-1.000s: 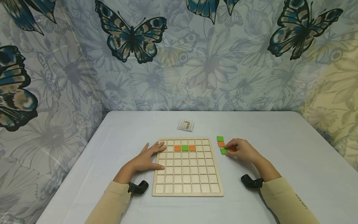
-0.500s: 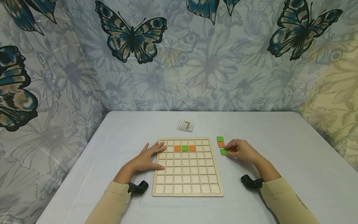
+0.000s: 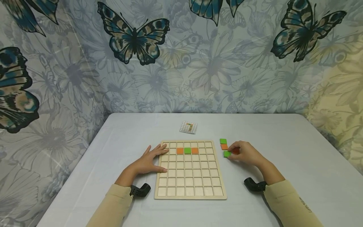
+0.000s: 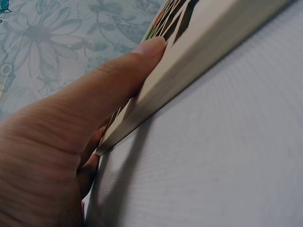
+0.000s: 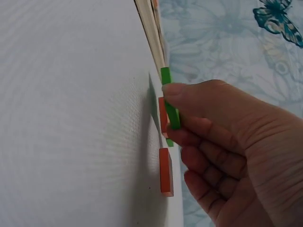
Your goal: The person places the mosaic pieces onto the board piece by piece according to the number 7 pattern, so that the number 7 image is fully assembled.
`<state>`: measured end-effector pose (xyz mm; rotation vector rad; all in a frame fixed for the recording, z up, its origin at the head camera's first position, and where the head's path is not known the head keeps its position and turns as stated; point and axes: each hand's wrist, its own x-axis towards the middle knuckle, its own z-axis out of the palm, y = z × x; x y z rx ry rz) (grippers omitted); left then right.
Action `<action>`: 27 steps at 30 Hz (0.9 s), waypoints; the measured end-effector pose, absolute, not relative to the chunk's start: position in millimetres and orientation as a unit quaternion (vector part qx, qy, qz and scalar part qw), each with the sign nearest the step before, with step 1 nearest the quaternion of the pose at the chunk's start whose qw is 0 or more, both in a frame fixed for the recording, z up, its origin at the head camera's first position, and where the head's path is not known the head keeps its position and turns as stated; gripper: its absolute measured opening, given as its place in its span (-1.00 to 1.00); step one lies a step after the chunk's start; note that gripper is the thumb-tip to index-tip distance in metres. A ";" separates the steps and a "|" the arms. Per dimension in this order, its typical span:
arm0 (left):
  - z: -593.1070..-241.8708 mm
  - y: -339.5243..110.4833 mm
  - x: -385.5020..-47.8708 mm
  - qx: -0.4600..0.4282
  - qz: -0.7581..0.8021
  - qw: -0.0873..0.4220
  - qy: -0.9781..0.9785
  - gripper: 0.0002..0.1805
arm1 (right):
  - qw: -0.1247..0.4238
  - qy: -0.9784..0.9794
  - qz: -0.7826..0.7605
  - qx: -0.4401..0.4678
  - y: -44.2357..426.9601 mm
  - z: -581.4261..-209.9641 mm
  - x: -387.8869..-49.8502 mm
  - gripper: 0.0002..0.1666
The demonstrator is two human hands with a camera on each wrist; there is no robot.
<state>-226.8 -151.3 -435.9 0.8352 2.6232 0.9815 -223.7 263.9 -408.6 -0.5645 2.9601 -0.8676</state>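
My right hand (image 3: 246, 153) pinches a green square tile (image 5: 169, 97) between thumb and fingertips, just off the table to the right of the wooden grid board (image 3: 190, 199). An orange tile (image 5: 165, 172) lies on the table under this hand, partly hidden in the head view. Farther back are another orange tile (image 3: 224, 147) and a green tile (image 3: 223, 141). My left hand (image 3: 145, 162) rests with spread fingers on the board's left edge; its thumb (image 4: 118, 75) lies on the rim. On the grid, a green tile (image 3: 187, 150) sits between two orange tiles.
Behind the board lies a small card (image 3: 188, 127) printed with a grid and coloured squares. A white cloth covers the table (image 3: 136, 126). A butterfly-patterned backdrop (image 3: 215, 78) rises beyond the far edge. Both wrists wear black camera mounts.
The green tile in my right fingers seems to have risen and tilted slightly. My left hand and the board have stayed in place.
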 end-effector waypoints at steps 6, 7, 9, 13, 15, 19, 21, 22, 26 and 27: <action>-435.6 -151.1 -226.1 0.283 0.333 0.111 0.893 -0.08 | 0.018 0.938 -0.301 -0.171 260.2 -403.2 -222.2 -0.75; -435.5 -151.0 -225.9 0.283 0.332 0.110 0.893 -0.08 | 0.022 0.937 -0.304 -0.167 259.3 -402.3 -222.1 -0.75; -435.1 -151.0 -225.5 0.284 0.331 0.111 0.893 -0.08 | 0.029 0.935 -0.313 -0.163 257.6 -401.2 -222.2 -0.74; -434.6 -150.8 -225.4 0.284 0.330 0.111 0.893 -0.08 | 0.033 0.932 -0.319 -0.170 253.9 -400.9 -223.6 -0.74; -434.9 -150.9 -225.7 0.283 0.329 0.112 0.894 -0.08 | 0.032 0.929 -0.323 -0.176 251.9 -401.2 -224.7 -0.74; -435.5 -151.0 -226.4 0.282 0.331 0.114 0.893 -0.08 | 0.034 0.924 -0.332 -0.187 247.0 -400.8 -226.9 -0.74; -435.7 -151.2 -226.6 0.282 0.332 0.114 0.893 -0.08 | 0.035 0.923 -0.331 -0.191 244.2 -400.0 -227.5 -0.75; -435.8 -151.3 -226.7 0.282 0.333 0.115 0.893 -0.08 | 0.035 0.924 -0.328 -0.195 242.6 -399.5 -227.7 -0.76; -436.2 -151.5 -226.9 0.282 0.331 0.114 0.893 -0.08 | 0.035 0.924 -0.317 -0.210 235.5 -397.9 -228.3 -0.77; -436.2 -151.4 -226.9 0.282 0.331 0.113 0.893 -0.07 | 0.035 0.924 -0.317 -0.213 233.7 -397.6 -228.6 -0.78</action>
